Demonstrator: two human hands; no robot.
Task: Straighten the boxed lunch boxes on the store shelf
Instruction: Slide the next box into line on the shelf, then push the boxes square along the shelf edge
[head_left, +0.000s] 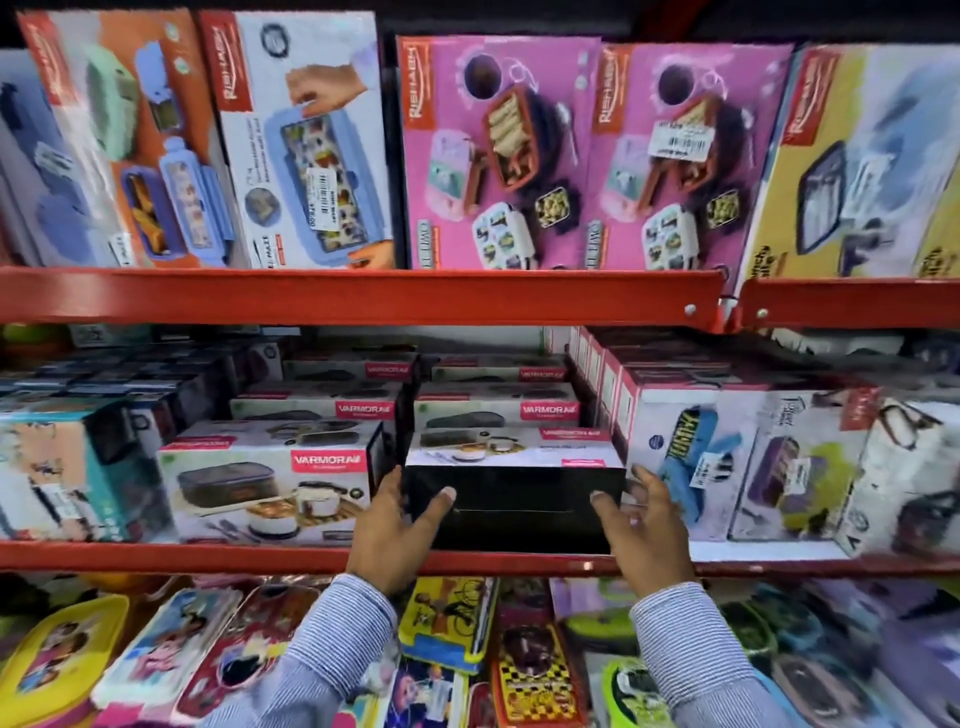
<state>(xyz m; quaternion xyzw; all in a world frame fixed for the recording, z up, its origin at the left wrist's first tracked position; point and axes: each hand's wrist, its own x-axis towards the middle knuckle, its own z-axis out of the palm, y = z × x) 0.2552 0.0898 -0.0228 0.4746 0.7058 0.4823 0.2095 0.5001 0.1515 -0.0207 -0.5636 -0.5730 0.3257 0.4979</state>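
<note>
A lunch box carton (514, 499) with a black front face and a white printed top stands on the middle red shelf (208, 556). My left hand (395, 530) grips its left end, thumb on the black face. On the right end lies my right hand (641, 525), thumb on the front too. Beside it on the left stands a matching Varmora box (270, 483) showing its printed front. More Varmora boxes (498, 410) are stacked behind in two rows.
Pink (498, 156), blue (306, 140) and yellow (857, 166) lunch box cartons stand upright on the top shelf. White and teal boxes (737, 457) flank the Varmora stack. Several colourful plastic lunch boxes (447, 618) lie below. A red shelf rail (363, 296) runs above my hands.
</note>
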